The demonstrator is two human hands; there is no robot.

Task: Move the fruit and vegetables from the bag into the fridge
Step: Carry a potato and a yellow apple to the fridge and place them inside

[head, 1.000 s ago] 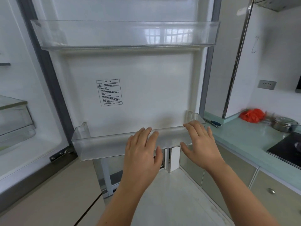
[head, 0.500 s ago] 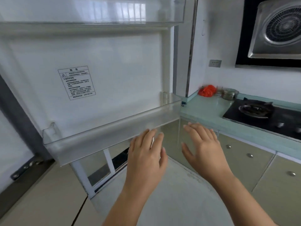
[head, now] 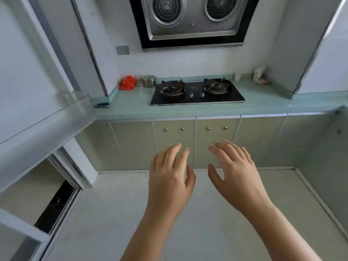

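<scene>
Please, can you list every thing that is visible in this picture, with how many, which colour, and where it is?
fridge door shelf: 1, clear, far left
red bag: 1, red, counter back left
metal pot: 1, silver, right of the bag
gas stove: 1, black, two burners, counter middle
range hood: 1, silver and black, on the wall above the stove
wall socket: 1, grey, left of hood
cabinet doors: several, beige, below counter
hands: left and right, both empty, open, above the floor
</scene>
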